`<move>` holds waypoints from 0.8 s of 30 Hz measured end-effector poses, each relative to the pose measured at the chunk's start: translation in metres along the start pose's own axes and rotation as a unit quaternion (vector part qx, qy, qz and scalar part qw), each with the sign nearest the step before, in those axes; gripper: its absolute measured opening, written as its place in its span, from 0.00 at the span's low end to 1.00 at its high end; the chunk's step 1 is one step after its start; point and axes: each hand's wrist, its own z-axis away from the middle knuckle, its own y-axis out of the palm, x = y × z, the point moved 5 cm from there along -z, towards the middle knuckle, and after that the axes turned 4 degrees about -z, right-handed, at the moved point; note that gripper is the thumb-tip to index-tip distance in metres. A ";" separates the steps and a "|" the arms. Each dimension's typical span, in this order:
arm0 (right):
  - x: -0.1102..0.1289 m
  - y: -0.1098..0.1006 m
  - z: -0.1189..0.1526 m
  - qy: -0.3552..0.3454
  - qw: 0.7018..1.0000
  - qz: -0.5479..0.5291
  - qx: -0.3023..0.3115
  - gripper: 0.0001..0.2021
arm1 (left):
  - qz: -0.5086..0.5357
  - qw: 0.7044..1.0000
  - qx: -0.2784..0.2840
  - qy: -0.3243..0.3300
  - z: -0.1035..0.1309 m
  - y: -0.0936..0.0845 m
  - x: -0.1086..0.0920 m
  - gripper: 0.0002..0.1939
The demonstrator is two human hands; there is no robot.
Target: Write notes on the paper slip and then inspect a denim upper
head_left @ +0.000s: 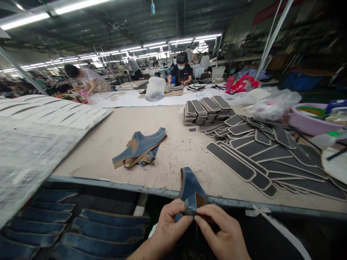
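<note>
Just off the front edge of the table, a blue leather piece [190, 185] with a tan underside is pinched between both hands. My left hand [170, 220] grips its near edge from the left, thumb against fingers. My right hand [221, 229] pinches the same edge from the right, its fingertips close to the left ones. The piece bends upward, and its far end stands above the table edge. Farther back on the table lies a small pile of blue leather pieces [143, 146], touched by neither hand.
Dark padded strips with pale borders [244, 159] spread over the table's right side, behind them neat stacks [207, 108]. Curved blue leather pieces [105, 231] lie lower left, below a white slatted board [32, 144]. A purple basin [306, 121] stands right. Co-workers [181, 72] work beyond.
</note>
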 end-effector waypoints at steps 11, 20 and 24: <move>-0.007 0.007 0.004 0.075 0.996 -0.018 -0.040 0.05 | -0.037 0.998 -0.049 0.002 0.008 0.012 0.010 0.09; -0.023 -0.009 0.008 0.190 0.978 -0.076 -0.042 0.07 | 0.067 0.992 -0.020 -0.104 0.005 0.011 0.019 0.10; -0.017 -0.015 0.008 0.126 0.991 -0.036 -0.027 0.10 | 0.066 0.988 0.010 -0.137 0.002 0.012 0.022 0.09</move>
